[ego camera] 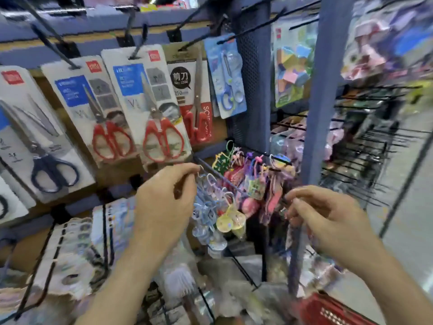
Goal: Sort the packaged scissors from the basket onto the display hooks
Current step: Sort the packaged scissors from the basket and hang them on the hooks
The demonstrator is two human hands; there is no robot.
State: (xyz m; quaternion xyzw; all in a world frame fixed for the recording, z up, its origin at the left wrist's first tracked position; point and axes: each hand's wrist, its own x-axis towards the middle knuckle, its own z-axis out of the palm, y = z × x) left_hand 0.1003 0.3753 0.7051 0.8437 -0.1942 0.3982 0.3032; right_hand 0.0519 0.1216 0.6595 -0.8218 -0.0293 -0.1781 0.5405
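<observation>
Red basket (328, 310) sitting nearest, bottom right. Left hand (164, 202) pinching small trinkets (210, 195) on a hook (218, 174); right hand (328, 216) pinching a blurred packet (297, 249). Packaged scissors (150, 104) hanging far left above.

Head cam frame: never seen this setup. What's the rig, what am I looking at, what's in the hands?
No robot here: a person wears one wide-angle camera on the head, looking forward and down, so the picture bends at the edges. This is a shop display. Packaged scissors hang on hooks: a dark-handled pair, two red-handled packs and a small blue pair. Below are keychain-like trinkets on a hook. The left hand pinches something small at that hook. The right hand pinches a thin item, too blurred to name. A red basket sits at the bottom right.
</observation>
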